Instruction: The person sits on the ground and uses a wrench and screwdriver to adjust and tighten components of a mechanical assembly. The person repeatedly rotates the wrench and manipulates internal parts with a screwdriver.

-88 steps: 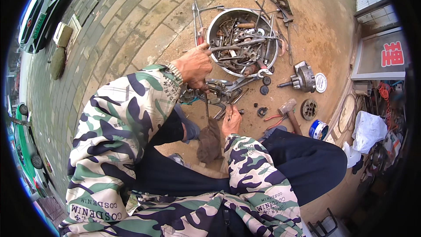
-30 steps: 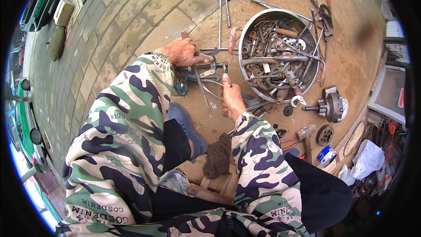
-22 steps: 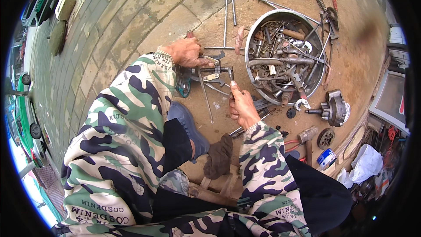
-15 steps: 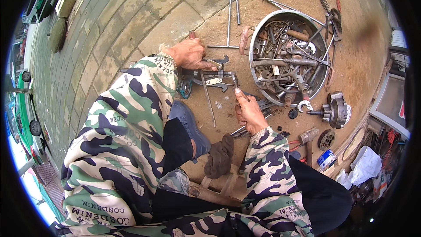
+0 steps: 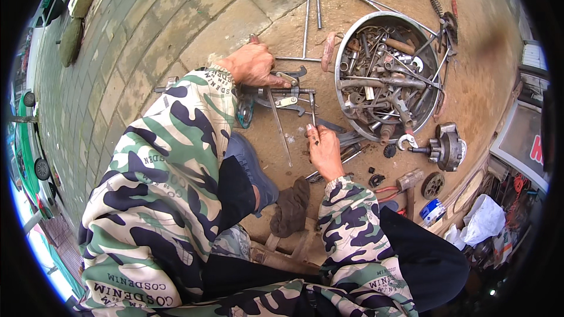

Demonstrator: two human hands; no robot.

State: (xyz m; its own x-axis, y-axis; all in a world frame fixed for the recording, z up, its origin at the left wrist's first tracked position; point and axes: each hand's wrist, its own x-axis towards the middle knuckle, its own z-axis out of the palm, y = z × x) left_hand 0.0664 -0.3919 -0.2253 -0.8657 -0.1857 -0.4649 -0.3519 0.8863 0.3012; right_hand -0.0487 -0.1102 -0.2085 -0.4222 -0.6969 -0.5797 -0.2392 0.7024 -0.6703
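A metal gear puller [image 5: 286,102] with hooked jaws lies on its side on the ground in front of me. My left hand [image 5: 251,66] is closed round a long screwdriver [image 5: 278,126], its reddish-brown handle poking out above the fist. The shaft crosses over the puller's body and slants toward my shoe. My left fingertips also press on the puller's upper arm. At the puller's right end a thin crossbar [image 5: 312,105] points down toward me. My right hand [image 5: 324,148] pinches its lower end between thumb and fingers.
A round metal basin [image 5: 339,97] heaped with wrenches and sockets stands at the right. Long T-shaped wrenches [image 5: 306,23] lie beyond. A motor-like part [image 5: 447,148], a hammer [image 5: 410,182] and a blue tape roll [image 5: 433,211] are further right. A brown cloth [image 5: 290,208] lies by my shoe.
My right hand has shifted slightly left and nearer to me, and the crossbar now points straighter down. My left hand has stayed on the screwdriver and puller.
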